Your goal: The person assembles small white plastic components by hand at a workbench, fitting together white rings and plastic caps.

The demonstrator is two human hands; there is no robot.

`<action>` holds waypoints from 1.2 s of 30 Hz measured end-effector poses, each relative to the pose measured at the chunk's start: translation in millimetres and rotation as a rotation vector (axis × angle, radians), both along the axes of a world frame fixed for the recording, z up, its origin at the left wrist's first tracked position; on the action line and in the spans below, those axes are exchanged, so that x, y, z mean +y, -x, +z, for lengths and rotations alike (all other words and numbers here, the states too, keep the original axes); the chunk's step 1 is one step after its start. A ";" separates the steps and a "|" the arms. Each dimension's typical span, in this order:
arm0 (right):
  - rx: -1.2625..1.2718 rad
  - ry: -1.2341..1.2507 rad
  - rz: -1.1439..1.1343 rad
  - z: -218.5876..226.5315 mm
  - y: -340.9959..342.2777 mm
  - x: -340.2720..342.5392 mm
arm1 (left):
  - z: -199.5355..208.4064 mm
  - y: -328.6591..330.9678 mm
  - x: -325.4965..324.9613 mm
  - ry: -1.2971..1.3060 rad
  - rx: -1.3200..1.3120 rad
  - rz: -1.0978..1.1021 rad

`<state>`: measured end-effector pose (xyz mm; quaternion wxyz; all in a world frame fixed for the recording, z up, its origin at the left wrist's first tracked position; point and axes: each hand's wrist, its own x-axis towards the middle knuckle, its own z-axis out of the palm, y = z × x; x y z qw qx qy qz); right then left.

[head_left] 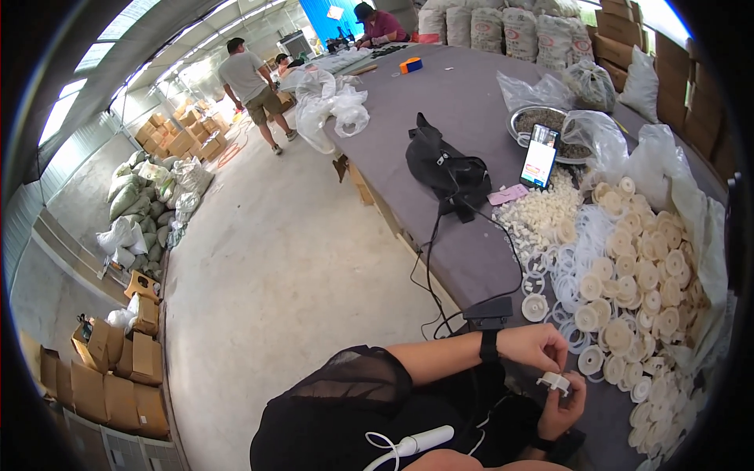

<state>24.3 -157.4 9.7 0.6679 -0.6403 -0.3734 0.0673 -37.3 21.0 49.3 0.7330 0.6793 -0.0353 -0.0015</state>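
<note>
Holding a small white cap (554, 382) between both hands at the table (463, 118) edge, over the lap. Left hand (542, 345) fingers curled down, pinching the cap from above; right hand (564, 408) fingers pressed to it from below. Heap of white discs (636, 275) and rings (577, 251) just beyond. Phone (539, 157) upright farther back, black bag (448, 169) beside it.

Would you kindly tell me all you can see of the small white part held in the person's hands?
The small white part looks like moulded plastic: a round, flat disc with a raised stub at its middle, much like the discs piled on the grey table. It is held above the lap, pinched between the left hand above and the right hand below. Finer detail is too small to tell.
</note>
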 end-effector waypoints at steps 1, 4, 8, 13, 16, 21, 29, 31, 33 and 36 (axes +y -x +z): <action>0.000 0.000 -0.001 1.1 0.5 0.0 | 0.6 0.3 1.4 0.000 -0.001 -0.019; -0.003 0.025 0.019 5.0 1.5 0.8 | 0.3 2.7 2.5 0.014 0.007 -0.028; 0.025 0.039 0.023 9.4 4.3 -2.0 | -4.5 5.1 -2.6 0.103 0.028 -0.007; -0.128 0.111 -0.163 19.2 11.0 -6.5 | -2.5 4.3 -2.3 0.084 0.081 -0.089; -0.102 0.087 0.001 25.7 6.9 -3.5 | -2.7 8.2 2.3 0.057 0.088 -0.059; -0.307 -0.005 0.113 28.4 -6.2 13.0 | 6.3 16.1 7.4 0.145 0.153 0.077; -0.269 -0.039 0.125 31.9 -7.8 1.8 | 22.0 7.8 3.7 0.260 0.175 -0.028; -0.256 -0.046 0.102 32.0 -5.5 0.9 | 22.2 6.8 2.8 0.254 0.175 -0.038; -0.242 -0.055 0.083 31.3 -5.4 0.4 | 21.5 6.9 3.1 0.216 0.147 -0.040; -0.195 -0.072 0.137 29.5 -7.0 0.6 | 20.1 7.1 1.6 0.178 0.116 -0.036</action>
